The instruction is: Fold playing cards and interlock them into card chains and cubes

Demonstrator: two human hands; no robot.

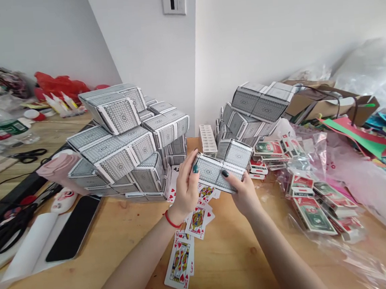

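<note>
Between my two hands is a block made of grey-patterned playing cards (211,172), held above the table. My left hand (186,183) grips its left end, and a red cord circles that wrist. On the right, my right hand (243,191) holds the near edge, its thumb on the patterned face. Below lie loose face-up cards, among them a king of hearts (179,263) and a jack of hearts (197,220). A large stack of similar card blocks (120,157) stands to the left; another stack (259,103) is behind on the right.
A black phone (73,228), black scissors (10,228) and a white mouse-like object (63,200) lie at the left. Green and red card boxes (314,215) in clear plastic are at the right. A white rack-like piece (207,139) stands behind my hands on the wooden table (127,238).
</note>
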